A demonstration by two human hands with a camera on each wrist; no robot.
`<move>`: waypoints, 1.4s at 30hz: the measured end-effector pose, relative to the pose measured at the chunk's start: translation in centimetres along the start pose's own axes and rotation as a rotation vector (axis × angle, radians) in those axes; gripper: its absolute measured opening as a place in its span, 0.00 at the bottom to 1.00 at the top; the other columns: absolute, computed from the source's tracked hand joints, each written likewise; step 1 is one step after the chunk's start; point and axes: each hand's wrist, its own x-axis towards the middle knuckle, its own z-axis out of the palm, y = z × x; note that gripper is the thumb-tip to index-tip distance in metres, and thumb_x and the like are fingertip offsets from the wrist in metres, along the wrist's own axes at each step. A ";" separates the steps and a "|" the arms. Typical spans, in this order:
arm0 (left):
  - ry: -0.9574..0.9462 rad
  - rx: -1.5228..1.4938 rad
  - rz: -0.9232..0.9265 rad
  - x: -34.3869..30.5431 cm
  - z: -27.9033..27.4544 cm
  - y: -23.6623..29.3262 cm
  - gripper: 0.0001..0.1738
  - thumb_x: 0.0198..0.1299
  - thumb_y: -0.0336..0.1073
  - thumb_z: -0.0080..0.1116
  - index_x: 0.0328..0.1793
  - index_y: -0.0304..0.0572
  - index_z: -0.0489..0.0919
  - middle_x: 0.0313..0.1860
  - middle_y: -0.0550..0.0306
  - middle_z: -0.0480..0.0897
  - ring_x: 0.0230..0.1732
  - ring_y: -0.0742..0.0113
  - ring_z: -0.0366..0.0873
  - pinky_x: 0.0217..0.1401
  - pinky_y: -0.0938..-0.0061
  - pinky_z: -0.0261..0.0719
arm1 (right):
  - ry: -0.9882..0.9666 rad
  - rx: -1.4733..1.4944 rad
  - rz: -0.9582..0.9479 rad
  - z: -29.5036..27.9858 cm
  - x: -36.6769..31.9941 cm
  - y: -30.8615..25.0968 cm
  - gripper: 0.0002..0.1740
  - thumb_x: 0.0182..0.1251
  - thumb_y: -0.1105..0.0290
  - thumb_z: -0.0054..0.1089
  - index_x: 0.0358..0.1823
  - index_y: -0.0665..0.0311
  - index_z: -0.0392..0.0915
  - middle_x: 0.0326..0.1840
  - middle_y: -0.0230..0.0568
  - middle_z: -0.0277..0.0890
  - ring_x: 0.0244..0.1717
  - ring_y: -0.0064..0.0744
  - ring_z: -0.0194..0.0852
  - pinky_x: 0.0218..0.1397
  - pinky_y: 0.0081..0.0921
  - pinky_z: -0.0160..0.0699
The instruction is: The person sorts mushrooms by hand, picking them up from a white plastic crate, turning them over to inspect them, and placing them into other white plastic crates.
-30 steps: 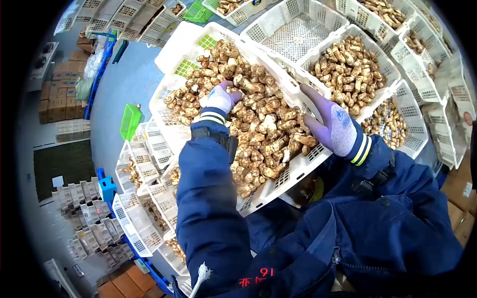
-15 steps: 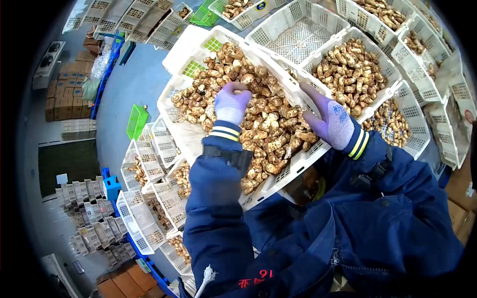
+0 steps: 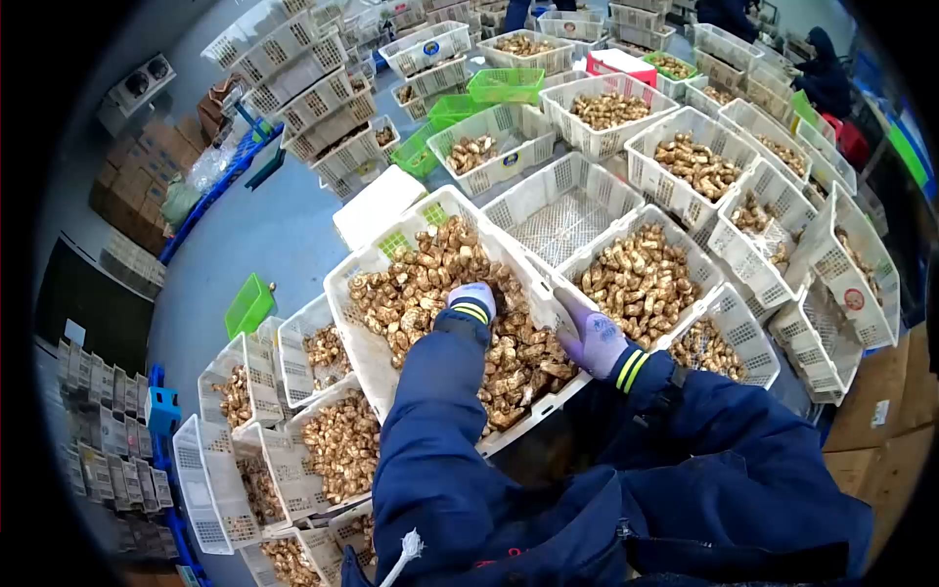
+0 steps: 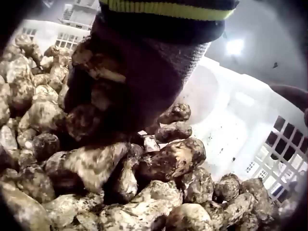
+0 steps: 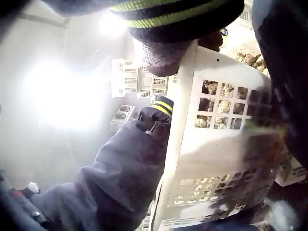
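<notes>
Brown-and-white mushroom-like pieces [image 3: 528, 367] [image 4: 163, 197] are heaped in a tilted white crate [image 3: 357, 338] [image 4: 231, 125]. My left hand [image 3: 474, 296] [image 4: 144, 77], in a purple-and-white glove, reaches down into the heap near its middle. Its fingers are hidden in the head view and dark in the left wrist view, where pieces lie against them; whether it holds any cannot be told. At the crate's right side my gloved right hand [image 3: 595, 342] [image 5: 161, 55] grips the rim, thumb and fingers on either side of the wall.
A crate of similar pieces [image 3: 641, 279] stands right of the heap, beside a nearly bare crate [image 3: 567, 217]. More filled crates [image 3: 337, 445] are at the left. A green basket [image 3: 250, 305] lies on the blue floor [image 3: 210, 264]. People in dark clothes [image 3: 825, 73] are far back.
The head view has tipped up, showing more crates and people behind. My left hand, earlier visible on top of the heap with curled fingers, now sits deeper among the pieces. My right hand stays at the rim.
</notes>
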 end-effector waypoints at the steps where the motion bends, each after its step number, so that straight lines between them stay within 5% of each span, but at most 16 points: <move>1: 0.010 0.027 0.023 -1.1 0.4 -0.4 0.23 0.59 0.40 0.55 0.59 0.38 0.80 0.57 0.42 0.82 0.60 0.47 0.79 0.64 0.57 0.75 | 0.013 -0.013 -0.005 0.1 -0.2 0.1 0.34 0.66 0.62 0.55 0.72 0.65 0.58 0.63 0.64 0.71 0.63 0.62 0.69 0.66 0.43 0.69; 3: 0.117 0.028 0.030 -1.7 2.6 -1.5 0.24 0.59 0.40 0.57 0.59 0.37 0.80 0.58 0.42 0.81 0.61 0.49 0.79 0.63 0.58 0.76 | -0.005 -0.009 0.013 0.2 -0.1 0.0 0.34 0.66 0.62 0.54 0.72 0.64 0.59 0.64 0.63 0.70 0.65 0.61 0.67 0.68 0.43 0.67; 5: -0.016 0.081 0.022 -2.3 2.4 -2.8 0.25 0.58 0.42 0.60 0.60 0.37 0.79 0.59 0.43 0.81 0.61 0.51 0.79 0.63 0.60 0.77 | -0.019 -0.039 0.038 0.7 -0.1 0.7 0.36 0.65 0.62 0.54 0.73 0.64 0.57 0.64 0.65 0.69 0.65 0.60 0.68 0.68 0.42 0.66; 9: 0.305 -0.299 -0.043 -8.6 0.9 -4.1 0.27 0.55 0.45 0.64 0.61 0.45 0.80 0.55 0.44 0.83 0.59 0.50 0.80 0.63 0.62 0.76 | -0.025 -0.054 0.048 0.5 0.0 0.2 0.37 0.65 0.60 0.53 0.74 0.64 0.57 0.63 0.65 0.69 0.63 0.60 0.70 0.67 0.43 0.68; 13: 0.417 -0.588 -0.035 -12.5 -2.2 -3.9 0.33 0.52 0.45 0.64 0.66 0.47 0.76 0.52 0.40 0.84 0.56 0.48 0.81 0.61 0.61 0.76 | -0.057 -0.087 0.132 0.3 -0.1 -0.4 0.37 0.65 0.59 0.54 0.74 0.60 0.57 0.62 0.62 0.72 0.61 0.60 0.72 0.64 0.44 0.71; 15: 0.569 -0.760 0.027 -12.9 -2.4 -3.1 0.34 0.49 0.44 0.64 0.65 0.44 0.77 0.45 0.38 0.85 0.49 0.48 0.83 0.58 0.61 0.78 | -0.058 -0.112 0.085 0.4 -0.1 -0.3 0.37 0.64 0.59 0.54 0.75 0.60 0.56 0.62 0.62 0.72 0.61 0.59 0.72 0.64 0.44 0.71; 17: 0.593 -1.079 0.054 -12.1 -1.9 -2.2 0.35 0.50 0.42 0.66 0.66 0.39 0.75 0.49 0.39 0.85 0.50 0.51 0.83 0.57 0.64 0.78 | -0.088 -0.164 0.093 0.3 -0.1 -0.4 0.40 0.64 0.61 0.55 0.76 0.59 0.52 0.64 0.63 0.70 0.62 0.59 0.71 0.64 0.44 0.71; 20: 0.874 -1.339 0.188 -9.3 0.9 -1.3 0.38 0.50 0.38 0.69 0.67 0.27 0.72 0.49 0.46 0.85 0.43 0.63 0.83 0.47 0.71 0.80 | -0.131 -0.233 0.121 0.4 -0.1 -0.8 0.43 0.62 0.64 0.58 0.77 0.58 0.48 0.65 0.64 0.68 0.62 0.59 0.71 0.64 0.44 0.71; 21: 0.756 -1.443 0.208 -10.0 1.1 -1.3 0.38 0.51 0.37 0.69 0.67 0.23 0.71 0.60 0.38 0.79 0.57 0.54 0.80 0.60 0.69 0.76 | -0.130 -0.229 0.144 0.5 0.0 -0.8 0.44 0.62 0.65 0.58 0.78 0.57 0.47 0.65 0.64 0.68 0.62 0.59 0.71 0.64 0.44 0.71; 23: 0.580 -1.744 0.218 -11.8 1.1 -1.1 0.38 0.51 0.34 0.69 0.68 0.22 0.69 0.59 0.39 0.80 0.56 0.56 0.80 0.61 0.72 0.75 | -0.130 -0.224 0.199 1.1 0.0 -0.9 0.44 0.62 0.65 0.59 0.78 0.57 0.47 0.65 0.64 0.69 0.62 0.59 0.72 0.64 0.44 0.71; 27: 0.672 -1.989 0.199 -10.6 2.9 -3.6 0.36 0.53 0.29 0.67 0.68 0.24 0.69 0.55 0.44 0.82 0.48 0.61 0.81 0.53 0.73 0.77 | -0.099 -0.167 0.244 1.4 0.1 -1.6 0.44 0.62 0.67 0.60 0.78 0.58 0.48 0.66 0.65 0.68 0.63 0.60 0.71 0.66 0.41 0.70; 29: 0.709 -2.024 -0.025 -10.7 2.8 -4.2 0.38 0.56 0.31 0.67 0.71 0.23 0.65 0.57 0.41 0.80 0.54 0.58 0.78 0.54 0.73 0.76 | -0.060 -0.217 0.227 1.7 0.2 -1.4 0.43 0.62 0.68 0.59 0.77 0.61 0.50 0.67 0.63 0.67 0.65 0.57 0.70 0.68 0.39 0.69; 31: 0.653 -2.147 -0.023 -12.9 1.2 -4.3 0.39 0.56 0.32 0.67 0.71 0.19 0.63 0.60 0.40 0.77 0.59 0.57 0.75 0.59 0.72 0.73 | -0.054 -0.185 0.256 1.8 0.2 -2.0 0.42 0.61 0.69 0.58 0.77 0.62 0.51 0.67 0.63 0.68 0.64 0.57 0.71 0.67 0.39 0.69; 33: 0.732 -2.082 0.028 -13.6 0.7 -4.2 0.41 0.54 0.32 0.68 0.70 0.16 0.62 0.62 0.41 0.76 0.61 0.58 0.74 0.67 0.71 0.67 | -0.016 -0.186 0.206 2.1 0.2 -1.8 0.41 0.61 0.70 0.58 0.76 0.63 0.53 0.65 0.64 0.70 0.63 0.58 0.72 0.66 0.39 0.70; 38: 0.698 -2.203 0.175 -11.6 2.5 -4.4 0.40 0.55 0.31 0.65 0.70 0.18 0.63 0.61 0.41 0.77 0.61 0.57 0.75 0.67 0.70 0.67 | -0.013 -0.219 0.196 1.9 0.2 -1.4 0.40 0.62 0.67 0.58 0.76 0.63 0.53 0.66 0.63 0.69 0.63 0.58 0.72 0.66 0.39 0.70; 42: 0.475 -2.295 0.388 -10.5 4.4 -6.1 0.31 0.58 0.37 0.60 0.68 0.33 0.70 0.56 0.46 0.80 0.59 0.60 0.77 0.61 0.66 0.78 | -0.008 -0.254 0.147 2.0 0.0 -0.3 0.41 0.61 0.65 0.59 0.76 0.62 0.54 0.66 0.62 0.69 0.63 0.58 0.72 0.66 0.41 0.71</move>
